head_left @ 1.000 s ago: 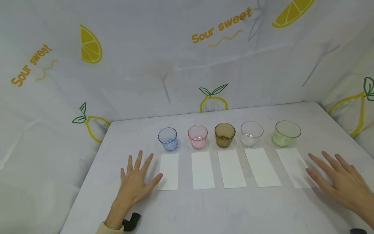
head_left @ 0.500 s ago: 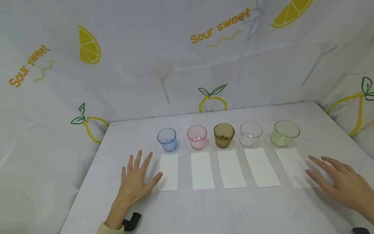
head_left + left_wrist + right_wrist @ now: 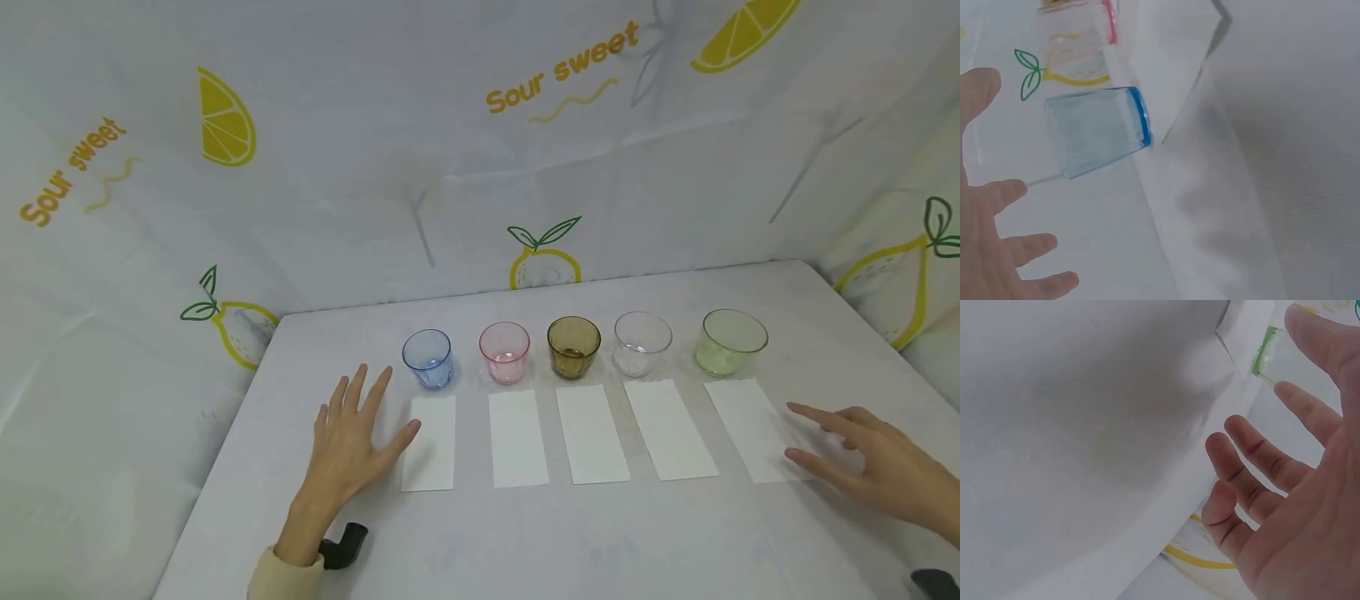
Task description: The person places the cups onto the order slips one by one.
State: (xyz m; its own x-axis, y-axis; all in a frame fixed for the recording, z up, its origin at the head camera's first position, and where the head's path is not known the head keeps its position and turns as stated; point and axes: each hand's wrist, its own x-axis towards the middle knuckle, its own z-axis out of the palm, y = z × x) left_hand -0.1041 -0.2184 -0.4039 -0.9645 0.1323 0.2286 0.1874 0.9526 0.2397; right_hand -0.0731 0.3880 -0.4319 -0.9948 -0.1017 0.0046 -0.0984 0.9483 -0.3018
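Note:
My left hand (image 3: 347,450), fingers spread and holding nothing, is nearest the blue glass (image 3: 428,360) and the leftmost white card (image 3: 430,454). In the left wrist view the blue glass (image 3: 1097,131) appears just beyond the fingers. My right hand (image 3: 877,462) holds nothing beside the rightmost white card (image 3: 750,425); its index finger and thumb point left and the other fingers bend loosely. Ahead of it stands the green glass (image 3: 731,343), partly seen past the thumb in the right wrist view. Between are a pink glass (image 3: 505,354), a brown glass (image 3: 573,348) and a clear glass (image 3: 642,345).
More white cards lie before the middle glasses, such as the card (image 3: 519,439) below the pink one. The white table (image 3: 585,542) meets a lemon-printed cloth backdrop (image 3: 337,167) behind the row. A black strap piece (image 3: 345,546) shows at the left wrist.
My left hand has moved slightly forward, toward the blue glass. The right hand has turned, and its outer fingers have bent in from a spread pose. The glasses and cards stay in place.

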